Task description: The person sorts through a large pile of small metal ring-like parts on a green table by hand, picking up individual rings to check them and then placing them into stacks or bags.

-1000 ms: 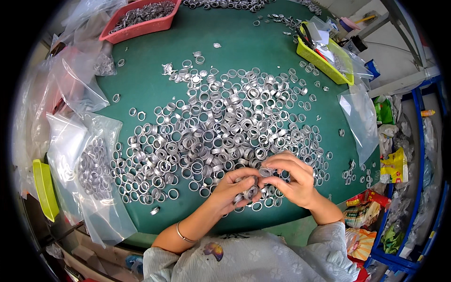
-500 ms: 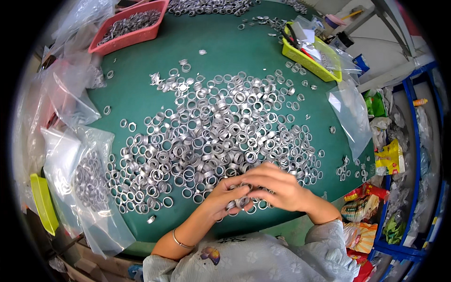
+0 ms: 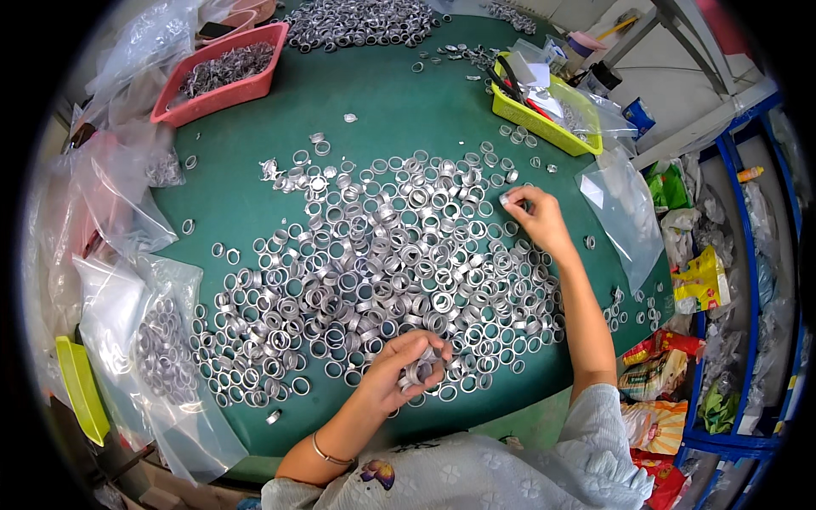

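Note:
A broad heap of silvery metal rings (image 3: 374, 255) is spread over the green table. At its near edge my left hand (image 3: 406, 365) is curled around several metal rings (image 3: 418, 371), which show between thumb and fingers. My right hand (image 3: 539, 218) reaches out over the heap's far right side. Its thumb and forefinger are pinched together, with a small pale, silvery bit at their tips, too small to make out. Loose rings lie close to those fingertips.
At the back left stands a red basket (image 3: 255, 89) of metal scraps; at the back right, a yellow-green basket (image 3: 544, 129) with tools. Clear plastic bags (image 3: 183, 408) line the left edge. More rings (image 3: 361, 24) lie at the far edge. A blue shelf (image 3: 738, 374) stands right.
My right hand has left my left hand and moved forward and right, past the heap's right side. My left hand stays near the front edge, still holding rings. The view has shifted slightly.

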`<action>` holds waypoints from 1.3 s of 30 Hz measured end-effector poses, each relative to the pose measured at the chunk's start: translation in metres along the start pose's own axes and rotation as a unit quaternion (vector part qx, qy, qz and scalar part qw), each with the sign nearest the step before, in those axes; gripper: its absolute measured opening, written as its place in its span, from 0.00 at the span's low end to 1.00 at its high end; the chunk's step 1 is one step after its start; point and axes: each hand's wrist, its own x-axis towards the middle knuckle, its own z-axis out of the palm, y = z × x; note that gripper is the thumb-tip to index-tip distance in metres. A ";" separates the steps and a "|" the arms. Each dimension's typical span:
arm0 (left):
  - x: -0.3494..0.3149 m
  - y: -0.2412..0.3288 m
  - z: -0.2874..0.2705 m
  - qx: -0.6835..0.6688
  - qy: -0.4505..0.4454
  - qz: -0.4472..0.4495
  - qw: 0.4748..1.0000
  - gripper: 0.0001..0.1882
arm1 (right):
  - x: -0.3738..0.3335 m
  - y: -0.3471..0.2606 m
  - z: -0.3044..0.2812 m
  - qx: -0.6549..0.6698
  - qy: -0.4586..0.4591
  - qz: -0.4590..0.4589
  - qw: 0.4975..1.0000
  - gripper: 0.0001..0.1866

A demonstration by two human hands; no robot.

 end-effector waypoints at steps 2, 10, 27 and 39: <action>0.002 0.000 0.002 0.004 -0.006 -0.004 1.000 0.10 | 0.007 0.032 -0.004 0.152 0.023 0.035 0.987 0.07; 0.002 0.000 0.003 0.008 -0.004 0.003 1.000 0.10 | 0.032 0.010 0.017 -0.269 0.056 -0.176 0.945 0.17; 0.001 0.000 0.001 -0.018 0.000 0.008 1.000 0.10 | 0.013 0.024 -0.017 0.665 -0.126 0.115 0.727 0.20; 0.000 -0.001 0.000 -0.021 0.017 0.002 1.000 0.10 | -0.031 -0.027 -0.006 0.719 -0.232 0.102 0.647 0.18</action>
